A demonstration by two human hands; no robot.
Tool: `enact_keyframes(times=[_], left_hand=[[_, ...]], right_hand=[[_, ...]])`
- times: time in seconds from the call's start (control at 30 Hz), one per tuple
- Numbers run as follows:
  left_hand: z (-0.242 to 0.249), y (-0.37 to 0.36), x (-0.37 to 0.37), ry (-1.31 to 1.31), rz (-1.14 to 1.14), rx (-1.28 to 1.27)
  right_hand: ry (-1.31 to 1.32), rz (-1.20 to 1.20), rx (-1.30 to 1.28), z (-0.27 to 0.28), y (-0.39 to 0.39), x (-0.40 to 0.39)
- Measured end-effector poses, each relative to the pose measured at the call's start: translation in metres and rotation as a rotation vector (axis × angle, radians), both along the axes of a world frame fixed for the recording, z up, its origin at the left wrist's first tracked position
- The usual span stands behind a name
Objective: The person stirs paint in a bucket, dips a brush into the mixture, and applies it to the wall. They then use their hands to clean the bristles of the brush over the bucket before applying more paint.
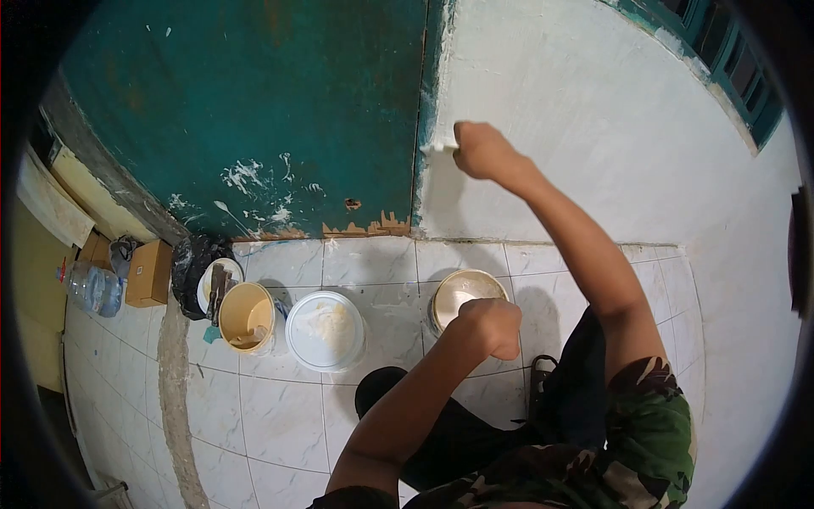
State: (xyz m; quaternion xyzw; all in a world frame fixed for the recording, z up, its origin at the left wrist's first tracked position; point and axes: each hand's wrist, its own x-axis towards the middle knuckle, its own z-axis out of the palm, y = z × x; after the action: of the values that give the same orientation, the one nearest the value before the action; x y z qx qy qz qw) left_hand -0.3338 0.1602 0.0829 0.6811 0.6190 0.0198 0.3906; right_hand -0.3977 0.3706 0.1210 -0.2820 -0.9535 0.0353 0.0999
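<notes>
Paintbrush (441, 148), or a slim brush-like tool, its visible end whitish, lies against the far white wall (577, 127), beside the narrow green door frame (434, 81); its long axis runs roughly left to right, with the tip pointing left toward the frame, though whether the bristles touch the surface cannot be told. The right hand (490, 153) is closed around its other end, the arm reaching in from the near right. Nearer, the left hand (492, 328) is curled into a fist over the near edge of a round paint bucket (469, 284) with pale contents; whether anything is gripped in it cannot be told. Left of the frame stands a green door (280, 102), spattered with white and chipped along its bottom. On the tiled floor (280, 416), to the left, a white lidded bucket (326, 331) stands just beside an open cream-coloured bucket (247, 310), with a black plastic bag (192, 267) farther left. Beyond that come a cardboard box (149, 273) and a clear plastic bottle (93, 288) lying tilted; any print on these two is too small to read.
</notes>
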Motion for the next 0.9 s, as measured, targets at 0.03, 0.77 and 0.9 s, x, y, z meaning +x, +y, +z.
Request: enact_keyframes(times=[0.03,0.77,0.9], left_hand=[[0.001,-0.001,0.000,-0.002,0.005,-0.004],[-0.001,0.003,0.000,0.018,0.020,-0.046],[-0.002,0.004,-0.002,0.004,0.015,-0.041]], right_hand=[[0.005,0.004,0.021,0.020,-0.006,0.002],[-0.131,-0.176,-0.452,-0.172,0.014,-0.011],[-0.053,-0.107,-0.366,-0.168,0.025,-0.006]])
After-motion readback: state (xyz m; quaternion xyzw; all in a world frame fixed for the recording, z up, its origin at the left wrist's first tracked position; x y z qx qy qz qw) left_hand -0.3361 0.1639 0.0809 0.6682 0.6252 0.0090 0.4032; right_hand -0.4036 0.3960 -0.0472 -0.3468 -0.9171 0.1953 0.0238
